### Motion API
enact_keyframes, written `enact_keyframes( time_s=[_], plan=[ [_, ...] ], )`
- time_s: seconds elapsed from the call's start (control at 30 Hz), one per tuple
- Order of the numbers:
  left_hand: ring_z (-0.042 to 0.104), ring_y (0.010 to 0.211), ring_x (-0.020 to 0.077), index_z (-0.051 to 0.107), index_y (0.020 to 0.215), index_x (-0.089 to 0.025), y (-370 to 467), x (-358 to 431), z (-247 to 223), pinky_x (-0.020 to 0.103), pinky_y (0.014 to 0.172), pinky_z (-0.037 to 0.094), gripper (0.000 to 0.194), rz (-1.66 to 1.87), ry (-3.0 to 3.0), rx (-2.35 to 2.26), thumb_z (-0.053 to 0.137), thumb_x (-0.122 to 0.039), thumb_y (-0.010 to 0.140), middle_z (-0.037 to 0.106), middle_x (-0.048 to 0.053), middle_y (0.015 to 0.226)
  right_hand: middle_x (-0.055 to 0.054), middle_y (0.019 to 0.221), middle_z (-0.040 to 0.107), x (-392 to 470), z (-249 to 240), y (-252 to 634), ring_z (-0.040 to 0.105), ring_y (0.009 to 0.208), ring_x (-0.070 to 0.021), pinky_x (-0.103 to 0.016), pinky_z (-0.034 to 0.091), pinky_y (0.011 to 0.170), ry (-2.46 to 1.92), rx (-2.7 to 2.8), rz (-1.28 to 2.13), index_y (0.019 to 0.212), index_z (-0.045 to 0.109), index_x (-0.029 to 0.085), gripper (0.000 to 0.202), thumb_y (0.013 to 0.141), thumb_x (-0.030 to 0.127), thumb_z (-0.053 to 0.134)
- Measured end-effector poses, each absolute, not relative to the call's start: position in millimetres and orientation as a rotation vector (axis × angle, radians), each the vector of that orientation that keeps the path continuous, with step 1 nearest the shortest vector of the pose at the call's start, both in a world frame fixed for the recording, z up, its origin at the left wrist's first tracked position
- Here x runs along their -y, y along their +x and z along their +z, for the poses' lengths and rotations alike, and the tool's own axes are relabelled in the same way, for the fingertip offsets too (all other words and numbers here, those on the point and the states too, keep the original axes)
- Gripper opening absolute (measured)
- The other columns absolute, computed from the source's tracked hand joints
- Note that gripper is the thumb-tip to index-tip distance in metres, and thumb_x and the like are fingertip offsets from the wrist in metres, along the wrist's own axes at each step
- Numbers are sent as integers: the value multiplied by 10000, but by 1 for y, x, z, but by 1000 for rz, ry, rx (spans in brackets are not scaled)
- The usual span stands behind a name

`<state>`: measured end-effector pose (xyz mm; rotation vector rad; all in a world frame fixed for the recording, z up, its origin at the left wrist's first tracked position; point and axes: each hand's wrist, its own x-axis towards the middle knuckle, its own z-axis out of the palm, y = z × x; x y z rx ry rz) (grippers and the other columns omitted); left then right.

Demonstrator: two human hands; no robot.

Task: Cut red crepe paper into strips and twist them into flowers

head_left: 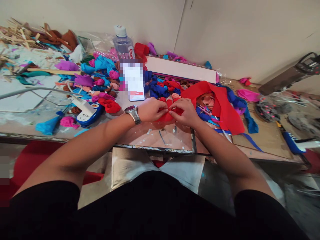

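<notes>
My left hand [152,110], with a metal watch on its wrist, pinches the end of a long red strip of fabric or crepe paper [231,110]. Close beside it, my right hand [184,111] pinches the same red material, fingertips almost meeting the left ones. From my hands the strip arcs up over the small pieces on the table and folds down to the right. What lies between my fingertips is partly hidden. Behind my hands are dark blue rolled pieces [158,90] and a few peach ones. A lit phone [137,97] stands just beyond my left hand.
A water bottle [123,46] stands behind the phone. To the left are a blue-and-white power strip [87,115] with cables, many coloured rosettes [83,80] and wooden sticks [22,35]. On the right lie a dark cylindrical object [287,75] and a blue-handled tool [292,142].
</notes>
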<state>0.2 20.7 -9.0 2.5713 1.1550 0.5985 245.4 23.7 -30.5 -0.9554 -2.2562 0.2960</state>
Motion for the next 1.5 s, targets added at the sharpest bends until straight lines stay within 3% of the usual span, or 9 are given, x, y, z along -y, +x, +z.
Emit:
enact_keyframes(
  time_s=[0.23,0.4,0.63,0.9,1.13,1.33,1.5],
  plan=[
    [399,515,120,753,754,-176,0,-19,-5,331,599,283,337,610,2460,-1086,578,-390,946,573,3,575,-66,996,872,-24,-25,247,748,1070,-302,-502,395,1025,-947,2282,203,958,840,255,200,1005,415,731],
    [436,533,117,768,792,-161,0,-18,-3,312,577,279,345,584,2312,-1068,586,-416,938,589,-3,587,-53,975,882,-23,-24,246,734,1049,-297,-521,395,1039,-920,2286,179,993,875,285,223,1023,440,718],
    [428,586,111,796,821,-149,-1,-24,-3,279,591,311,290,562,2094,-1011,596,-360,810,581,-26,623,-40,950,861,-24,-25,247,697,1080,-291,-541,387,1077,-866,2307,125,1035,885,332,258,1062,504,696],
    [343,604,105,646,691,-168,0,-26,-2,296,606,267,440,583,2031,-978,605,-537,927,443,-40,604,-33,970,867,-22,-20,249,702,1089,-293,-573,394,1110,-830,2313,69,991,881,348,260,1074,503,689],
    [460,648,115,760,798,-146,1,-27,-5,275,638,364,406,641,1968,-972,657,-530,883,616,-12,686,-47,966,858,-21,-19,248,702,1079,-304,-572,401,1107,-856,2306,82,1007,874,331,288,1063,542,687],
    [461,626,106,747,784,-149,-1,-27,-6,268,628,362,405,643,2002,-956,663,-523,914,617,-14,662,-40,978,860,-20,-19,247,697,1089,-302,-557,387,1104,-858,2313,60,1010,860,324,266,1076,503,674],
    [545,645,128,807,881,-153,-1,-23,-7,281,648,375,374,665,2239,-1010,604,-456,964,702,11,718,-67,1037,859,-20,-22,245,689,1155,-324,-539,386,1083,-920,2359,71,1013,819,272,253,1089,437,644]
  ],
)
